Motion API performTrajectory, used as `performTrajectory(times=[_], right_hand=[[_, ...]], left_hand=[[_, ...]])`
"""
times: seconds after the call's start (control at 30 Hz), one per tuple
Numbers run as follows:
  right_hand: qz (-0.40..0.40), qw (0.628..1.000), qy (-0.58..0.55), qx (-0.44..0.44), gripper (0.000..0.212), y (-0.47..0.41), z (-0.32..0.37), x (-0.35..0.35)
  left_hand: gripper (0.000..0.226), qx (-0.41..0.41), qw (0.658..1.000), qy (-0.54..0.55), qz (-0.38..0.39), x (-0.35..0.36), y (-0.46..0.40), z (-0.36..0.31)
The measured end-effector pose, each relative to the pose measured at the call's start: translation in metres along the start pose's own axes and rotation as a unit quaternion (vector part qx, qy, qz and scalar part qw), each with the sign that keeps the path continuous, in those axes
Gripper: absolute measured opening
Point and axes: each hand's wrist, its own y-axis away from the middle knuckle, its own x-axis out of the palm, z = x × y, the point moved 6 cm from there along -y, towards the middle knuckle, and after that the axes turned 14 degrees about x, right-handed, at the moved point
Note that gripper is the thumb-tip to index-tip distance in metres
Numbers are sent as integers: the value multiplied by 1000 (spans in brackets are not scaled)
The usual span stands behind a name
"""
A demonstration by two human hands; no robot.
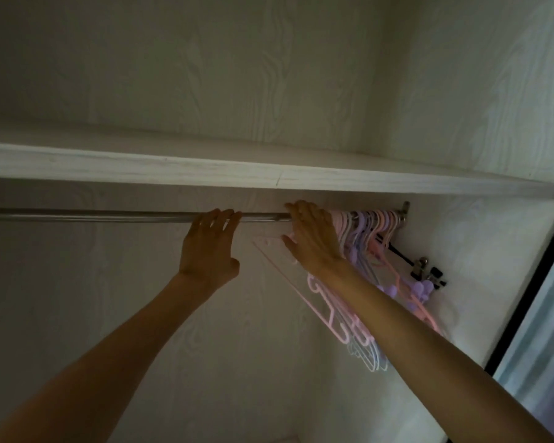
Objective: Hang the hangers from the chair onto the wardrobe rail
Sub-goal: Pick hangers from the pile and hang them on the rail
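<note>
While right fingers [301,215] press, hangers [375,231] beside

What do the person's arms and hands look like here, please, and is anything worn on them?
Both arms are bare along the whole visible length: no sleeves show. The left hand and right hand wear no gloves, and no watch, bracelet or ring is visible on wrists or fingers. The light is dim, so fine details such as nail polish cannot be told.

Left hand [209,247], right hand [314,238] raised, outstretched
</note>
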Motion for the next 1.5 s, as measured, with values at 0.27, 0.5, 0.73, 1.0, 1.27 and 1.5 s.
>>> performTrajectory(times=[0.27,0.5,0.73,1.0,1.27,1.5], right_hand=[[12,999,32,8,52,-13,-52,11],[40,999,29,15,45,-11,-77,11],[54,997,-49,-12,55,24,-76,-24],[45,993,-108,-1,16,153,-93,-73],[162,978,6,131,17,345,-159,-112],[276,919,55,278,24,500,-257,-148]], left_hand=[[93,-29,999,-8,25,1,-1,-6],[99,-53,994,-20,94,-1,-3,-10],[85,-41,996,10,84,-23,5,-10],[41,-65,965,255,-14,-23,71,-71],[24,-12,913,395,102,31,134,-201],[17,68,855,465,218,68,184,-367]])
